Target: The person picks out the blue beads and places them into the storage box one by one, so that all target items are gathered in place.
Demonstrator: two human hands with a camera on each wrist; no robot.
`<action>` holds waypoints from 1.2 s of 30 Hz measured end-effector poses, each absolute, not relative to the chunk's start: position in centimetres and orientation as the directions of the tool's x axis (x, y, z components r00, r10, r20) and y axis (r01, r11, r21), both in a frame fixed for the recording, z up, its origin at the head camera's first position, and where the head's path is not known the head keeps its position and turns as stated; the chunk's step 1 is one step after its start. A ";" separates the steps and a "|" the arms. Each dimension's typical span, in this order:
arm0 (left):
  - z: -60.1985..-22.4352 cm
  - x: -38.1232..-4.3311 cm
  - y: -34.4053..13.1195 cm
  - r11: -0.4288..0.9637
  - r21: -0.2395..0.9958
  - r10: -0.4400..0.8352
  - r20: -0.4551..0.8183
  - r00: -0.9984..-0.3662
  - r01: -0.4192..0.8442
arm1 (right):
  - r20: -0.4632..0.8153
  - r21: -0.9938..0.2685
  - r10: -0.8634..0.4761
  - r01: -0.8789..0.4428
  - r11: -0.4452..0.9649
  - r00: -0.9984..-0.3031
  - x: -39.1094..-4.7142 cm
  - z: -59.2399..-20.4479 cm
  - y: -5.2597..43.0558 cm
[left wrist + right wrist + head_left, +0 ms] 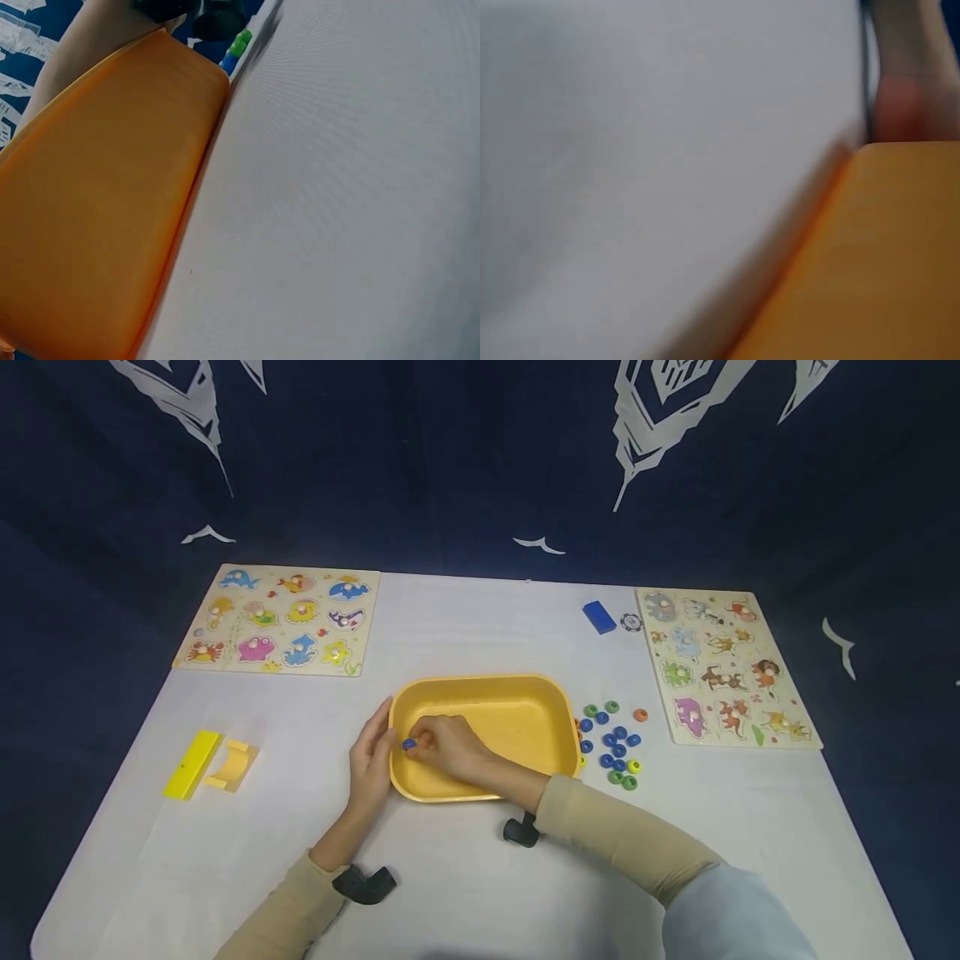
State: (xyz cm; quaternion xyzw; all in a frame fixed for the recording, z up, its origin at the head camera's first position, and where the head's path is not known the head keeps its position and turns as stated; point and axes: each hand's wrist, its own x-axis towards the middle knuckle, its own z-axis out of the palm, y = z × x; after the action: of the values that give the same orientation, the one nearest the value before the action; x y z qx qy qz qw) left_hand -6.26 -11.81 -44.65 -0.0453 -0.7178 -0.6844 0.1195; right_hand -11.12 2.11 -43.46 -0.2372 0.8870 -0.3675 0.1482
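One small round blue bead (408,744) — pinched by the right hand (448,747), inside the left end of a shallow, round-cornered yellow tray (517,727), long axis left to right. Left hand (369,760), fingers nearly straight against the tray's left wall, close left of the bead. Loose multicoloured beads (618,750) — white worktop (465,627), by the tray's right end.

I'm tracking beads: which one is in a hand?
The blue bead pinched by the right hand; the other visible beads lie loose on the table, right of the yellow tray.
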 end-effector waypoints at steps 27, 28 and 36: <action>-44.7 -5.9 -11.9 0.016 0.987 -0.104 0.159 -0.982 0.158 | 0.245 -0.798 0.458 0.091 0.596 -0.855 -6.1 -46.0 26.0; -44.7 -5.9 -11.8 0.018 0.987 -0.104 0.160 -0.982 0.159 | 0.234 -0.790 0.463 0.109 0.603 -0.855 -6.2 -46.2 26.2; -45.1 -6.2 -11.8 0.024 0.987 -0.095 0.162 -0.982 0.160 | 0.178 -0.682 0.420 0.196 0.704 -0.890 -6.4 -47.4 26.5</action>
State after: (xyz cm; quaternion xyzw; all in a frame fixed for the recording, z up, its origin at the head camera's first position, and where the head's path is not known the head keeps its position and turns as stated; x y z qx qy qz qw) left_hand -6.21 -11.84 -45.07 -0.0230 -0.7098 -0.6981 0.0913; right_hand -6.42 26.55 -47.42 0.1695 0.9088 -0.3450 -0.1623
